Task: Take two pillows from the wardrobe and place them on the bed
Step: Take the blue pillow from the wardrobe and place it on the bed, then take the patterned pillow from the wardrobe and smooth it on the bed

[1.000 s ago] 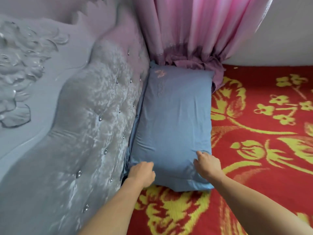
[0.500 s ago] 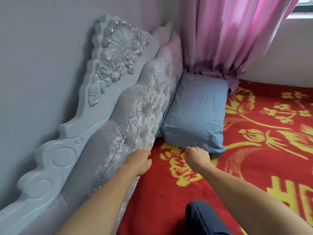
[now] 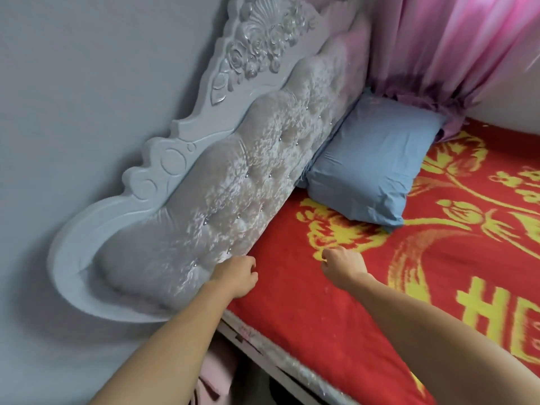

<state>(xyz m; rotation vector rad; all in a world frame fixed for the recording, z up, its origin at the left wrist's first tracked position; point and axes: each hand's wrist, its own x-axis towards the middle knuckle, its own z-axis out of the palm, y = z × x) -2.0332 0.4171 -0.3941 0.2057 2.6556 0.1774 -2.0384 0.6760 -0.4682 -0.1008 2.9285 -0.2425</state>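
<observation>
One blue pillow (image 3: 371, 162) lies flat on the bed (image 3: 315, 302) in the far corner, its long side against the headboard. The bed has a red blanket with yellow flowers. My left hand (image 3: 236, 274) hovers over the near edge of the bed by the foot of the headboard, fingers curled, holding nothing. My right hand (image 3: 343, 263) is out over the blanket, also curled and empty, well short of the pillow. No second pillow and no wardrobe are in view.
A padded silver-grey headboard (image 3: 233, 176) with carved flowers leans on the grey wall at left. A pink curtain (image 3: 455, 45) hangs down to the far corner behind the pillow. Pink cloth (image 3: 216, 372) shows below the bed's near edge.
Both hands let go of the pillow's near end and drew back towards me. The view pulled away from the bed, so the pillow now lies farther off.
</observation>
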